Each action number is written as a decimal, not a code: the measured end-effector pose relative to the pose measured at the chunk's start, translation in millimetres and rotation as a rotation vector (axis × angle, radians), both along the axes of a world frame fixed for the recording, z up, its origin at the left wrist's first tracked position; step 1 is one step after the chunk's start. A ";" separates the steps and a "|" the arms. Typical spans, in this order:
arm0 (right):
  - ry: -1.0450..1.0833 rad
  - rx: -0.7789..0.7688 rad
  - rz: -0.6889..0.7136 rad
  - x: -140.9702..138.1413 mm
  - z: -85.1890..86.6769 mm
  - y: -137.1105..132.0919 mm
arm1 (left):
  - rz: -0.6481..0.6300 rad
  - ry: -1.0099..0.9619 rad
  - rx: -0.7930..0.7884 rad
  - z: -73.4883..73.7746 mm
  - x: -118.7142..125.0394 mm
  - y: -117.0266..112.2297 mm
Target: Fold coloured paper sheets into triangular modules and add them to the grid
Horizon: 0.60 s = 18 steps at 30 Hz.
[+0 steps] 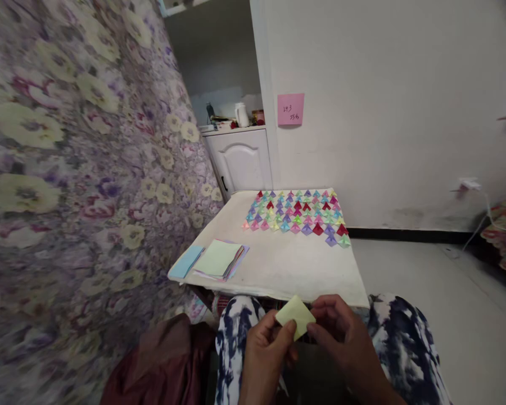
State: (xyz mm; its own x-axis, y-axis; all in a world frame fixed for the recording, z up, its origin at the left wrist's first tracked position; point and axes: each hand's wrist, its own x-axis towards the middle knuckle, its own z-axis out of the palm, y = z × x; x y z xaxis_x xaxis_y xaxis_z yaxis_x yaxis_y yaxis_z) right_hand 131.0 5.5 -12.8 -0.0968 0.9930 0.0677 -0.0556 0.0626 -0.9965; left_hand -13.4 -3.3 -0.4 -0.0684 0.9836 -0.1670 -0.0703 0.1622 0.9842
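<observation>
A small pale yellow folded paper (pixel 296 315), diamond-shaped from here, is held above my lap at the table's near edge. My left hand (pixel 267 344) pinches it from the left, its thumb pressed on the lower part of the paper. At the right corner, the thumb and fingers of my right hand (pixel 339 329) close around the paper's edge. Beyond, rows of small folded paper pieces (pixel 297 212) in many colours lie across the far part of the white table (pixel 274 264).
To the left on the table are a stack of coloured paper sheets (pixel 219 257) and a blue paper pile (pixel 186 261). A floral curtain (pixel 109 169) hangs close on the left. A pink note (pixel 290 109) is stuck on the wall. Dark red cloth (pixel 164 360) lies beside my leg.
</observation>
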 end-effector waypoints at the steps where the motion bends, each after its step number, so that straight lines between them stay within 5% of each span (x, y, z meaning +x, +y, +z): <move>1: 0.021 -0.016 -0.004 -1.2 -0.1 0.4 | -0.004 0.003 0.002 -2.6 -0.3 0.8; 6: 0.040 -0.005 -0.012 -5.7 -1.8 -1.0 | -0.034 -0.038 -0.037 -10.7 -0.2 2.9; 18: 0.215 -0.100 0.109 3.2 4.3 13.4 | -0.023 -0.083 -0.048 -1.7 5.0 -2.8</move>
